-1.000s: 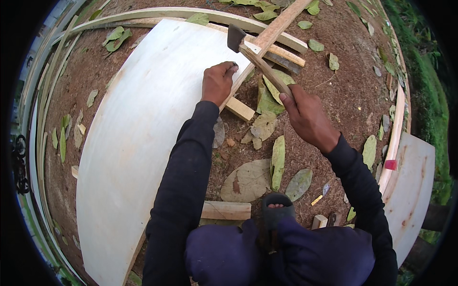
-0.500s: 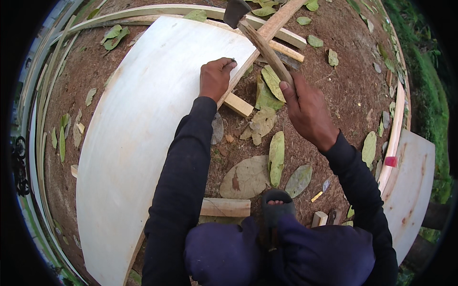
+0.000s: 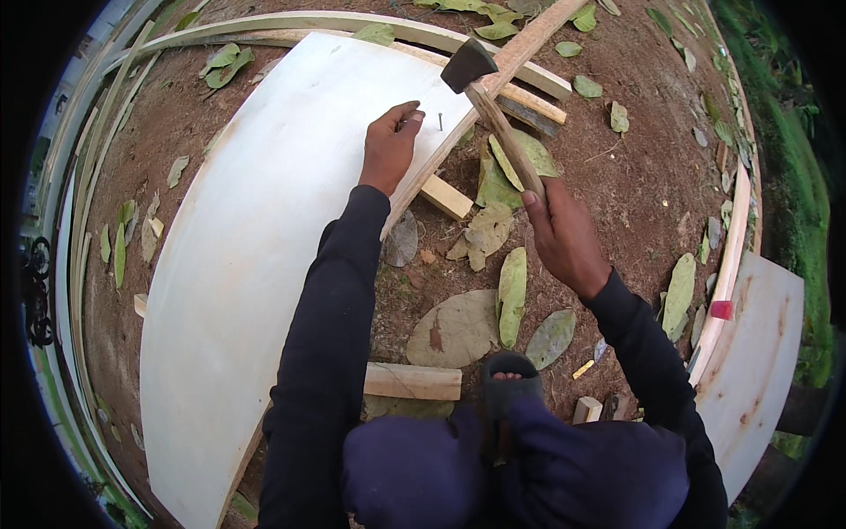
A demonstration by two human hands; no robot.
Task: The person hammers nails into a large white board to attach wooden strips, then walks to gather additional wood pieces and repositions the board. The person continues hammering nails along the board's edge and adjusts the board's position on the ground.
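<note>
A thin nail (image 3: 441, 122) stands upright in the pale plywood sheet (image 3: 238, 247), close to the sheet's right edge at its far end. Just left of the nail is my left hand (image 3: 390, 148), over the sheet, with thumb and forefinger slightly apart; its other fingers curl and are partly hidden. My right hand (image 3: 568, 236) grips the wooden handle of a hatchet (image 3: 507, 137). Its dark, wedge-shaped metal head is raised near the sheet's far right corner, to the right of the nail and apart from it.
Timber strips (image 3: 529, 84) pass beneath the sheet's far end, and a short block (image 3: 448, 197) juts from its right side. Large leaves (image 3: 454, 328) litter the brown soil. Another board (image 3: 753, 353) lies at far right. My sandalled foot (image 3: 511, 385) is below.
My left fingers have let go of the nail and drawn back to the left, leaving it standing. The hatchet head has come down and right, nearer the sheet's corner.
</note>
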